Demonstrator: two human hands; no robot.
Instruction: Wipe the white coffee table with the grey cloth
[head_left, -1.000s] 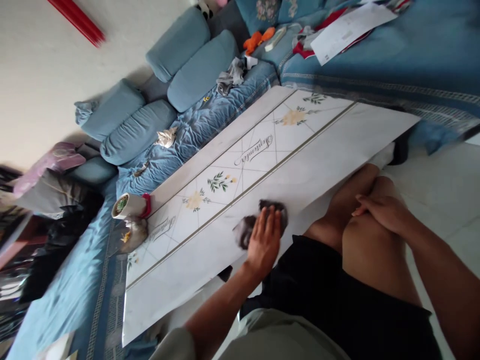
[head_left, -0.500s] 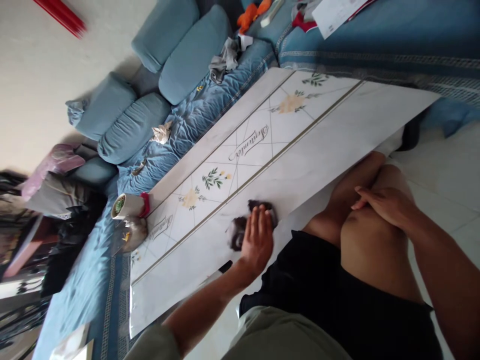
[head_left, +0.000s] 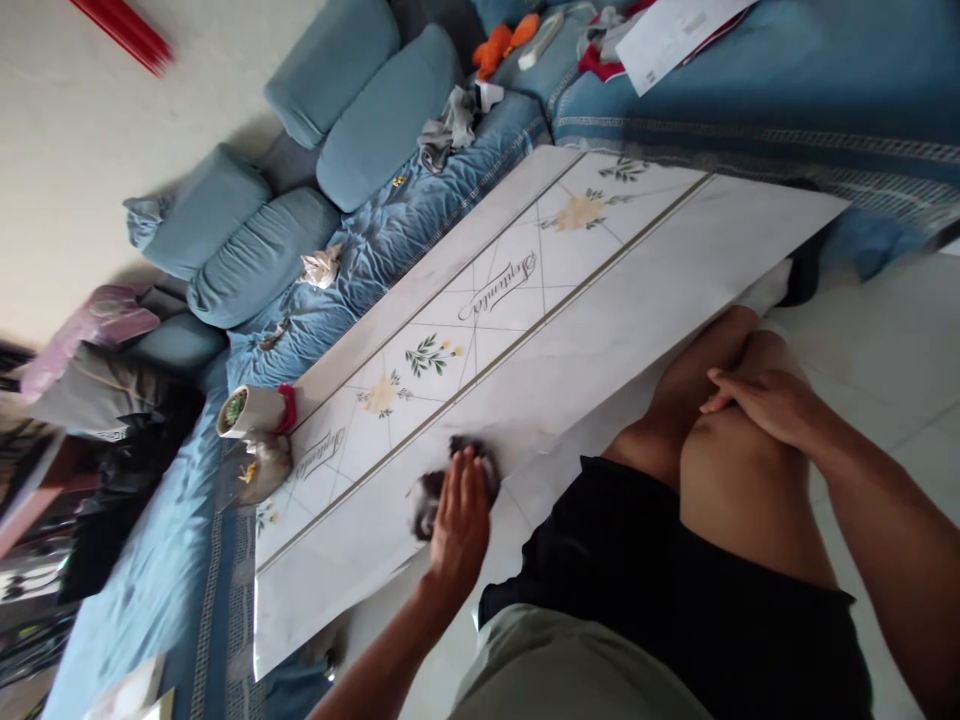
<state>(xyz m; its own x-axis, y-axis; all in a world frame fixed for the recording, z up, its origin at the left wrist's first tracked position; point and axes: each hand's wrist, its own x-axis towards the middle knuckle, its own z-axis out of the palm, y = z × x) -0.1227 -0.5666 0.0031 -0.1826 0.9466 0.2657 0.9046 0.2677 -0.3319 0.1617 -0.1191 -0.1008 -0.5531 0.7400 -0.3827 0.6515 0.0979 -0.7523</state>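
My left hand point(head_left: 463, 515) presses a dark, bunched-up cloth point(head_left: 429, 500) against the white tabletop near its front edge. Its fingers lie long and close together over the cloth, which bulges out on the left and beyond the fingertips. The tabletop cover point(head_left: 592, 345) has a marble look with flower prints, grey lines and the word "September". My right hand point(head_left: 761, 402) rests on my bent knee, fingers stretched out and holding nothing.
A potted plant point(head_left: 259, 411) and a brownish rounded object point(head_left: 271, 462) stand at the table's far left end. Blue sofas point(head_left: 375, 235) border the back and far side, with cushions point(head_left: 390, 115), crumpled tissue point(head_left: 321, 267) and grey fabric point(head_left: 448, 130) on them. Tiled floor point(head_left: 877, 370) lies at right.
My left hand has slid the cloth to the left and slightly toward me along the table's front edge. My right hand stays on the knee. The view has shifted slightly.
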